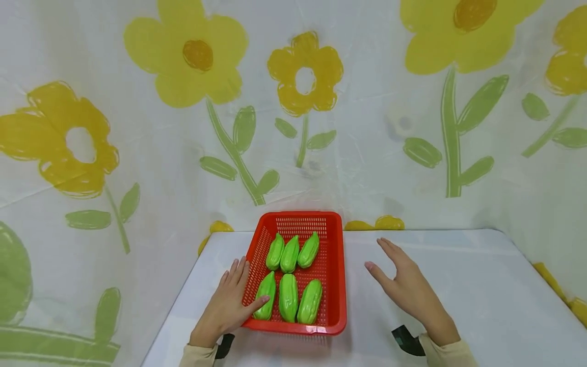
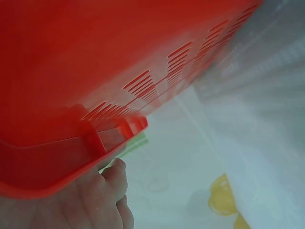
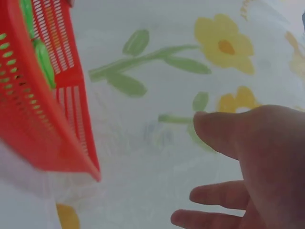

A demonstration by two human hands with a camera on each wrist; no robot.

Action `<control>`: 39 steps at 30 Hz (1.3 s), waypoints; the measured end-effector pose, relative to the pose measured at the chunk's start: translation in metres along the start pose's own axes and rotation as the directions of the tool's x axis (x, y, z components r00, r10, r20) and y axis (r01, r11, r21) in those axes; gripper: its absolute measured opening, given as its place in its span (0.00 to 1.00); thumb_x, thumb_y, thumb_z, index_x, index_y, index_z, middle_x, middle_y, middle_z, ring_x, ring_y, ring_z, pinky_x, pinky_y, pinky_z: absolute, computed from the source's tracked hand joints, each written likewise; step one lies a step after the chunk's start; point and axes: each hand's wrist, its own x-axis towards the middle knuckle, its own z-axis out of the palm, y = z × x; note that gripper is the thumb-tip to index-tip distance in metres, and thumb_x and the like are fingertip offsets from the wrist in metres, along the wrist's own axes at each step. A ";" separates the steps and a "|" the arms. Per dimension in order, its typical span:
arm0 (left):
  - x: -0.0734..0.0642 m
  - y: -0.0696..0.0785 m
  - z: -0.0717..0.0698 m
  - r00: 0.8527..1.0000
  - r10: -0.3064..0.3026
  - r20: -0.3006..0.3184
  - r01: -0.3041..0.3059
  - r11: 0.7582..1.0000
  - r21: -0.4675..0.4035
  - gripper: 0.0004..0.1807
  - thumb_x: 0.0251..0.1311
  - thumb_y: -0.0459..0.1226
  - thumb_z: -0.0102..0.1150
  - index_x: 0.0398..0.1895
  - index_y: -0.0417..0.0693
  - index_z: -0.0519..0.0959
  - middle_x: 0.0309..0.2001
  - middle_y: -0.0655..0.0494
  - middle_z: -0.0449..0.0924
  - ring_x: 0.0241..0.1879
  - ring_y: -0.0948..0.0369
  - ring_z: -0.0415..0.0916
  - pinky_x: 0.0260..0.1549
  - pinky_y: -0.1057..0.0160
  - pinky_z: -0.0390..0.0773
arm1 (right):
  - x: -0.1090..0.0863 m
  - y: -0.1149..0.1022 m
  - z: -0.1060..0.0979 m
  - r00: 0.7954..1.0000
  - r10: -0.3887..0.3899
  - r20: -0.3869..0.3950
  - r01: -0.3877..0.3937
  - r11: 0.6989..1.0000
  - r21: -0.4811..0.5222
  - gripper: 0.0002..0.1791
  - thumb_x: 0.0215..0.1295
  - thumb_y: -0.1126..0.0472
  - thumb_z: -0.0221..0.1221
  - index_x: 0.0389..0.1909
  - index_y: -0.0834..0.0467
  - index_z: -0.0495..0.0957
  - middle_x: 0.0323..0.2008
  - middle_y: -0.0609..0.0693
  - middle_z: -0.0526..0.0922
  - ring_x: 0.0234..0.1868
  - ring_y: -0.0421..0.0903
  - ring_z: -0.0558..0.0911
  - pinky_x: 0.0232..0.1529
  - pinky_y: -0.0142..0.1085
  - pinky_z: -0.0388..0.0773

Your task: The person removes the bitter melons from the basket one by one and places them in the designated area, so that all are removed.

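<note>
The left hand (image 1: 229, 302) and right hand (image 1: 409, 286) are bare, emerging from a left sleeve (image 1: 198, 356) and right sleeve (image 1: 450, 355) of plain pale beige. A curved black piece (image 1: 224, 347) shows beside the left sleeve (partly hidden), and a second black piece (image 1: 407, 341), broader at its outer end, juts out by the right one.

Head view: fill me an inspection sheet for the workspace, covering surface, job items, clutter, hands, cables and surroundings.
Surface: white table, with the red basket on it.
Job's things: six green vegetables, all inside the basket, in two rows of three.
Clutter: nothing seen.
Left hand: at the basket's left side, fingers straight along the rim, thumb reaching over it above the near-left vegetable.
Right hand: to the right of the basket, apart from it, thumb spread, holding nothing.
Cables: nothing seen; a black piece shows at each wrist.
Surroundings: pale sheet printed with yellow flowers, behind and beside the table.
</note>
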 end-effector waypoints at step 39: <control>0.003 0.000 0.000 1.000 -0.018 0.018 0.018 1.000 0.011 0.59 0.63 0.69 0.54 0.82 0.37 0.51 0.84 0.41 0.47 0.84 0.41 0.42 0.80 0.35 0.49 | 0.122 -0.049 0.081 0.958 0.155 0.242 -0.246 0.877 0.412 0.40 0.75 0.48 0.59 0.80 0.62 0.58 0.72 0.66 0.71 0.72 0.63 0.73 0.70 0.57 0.75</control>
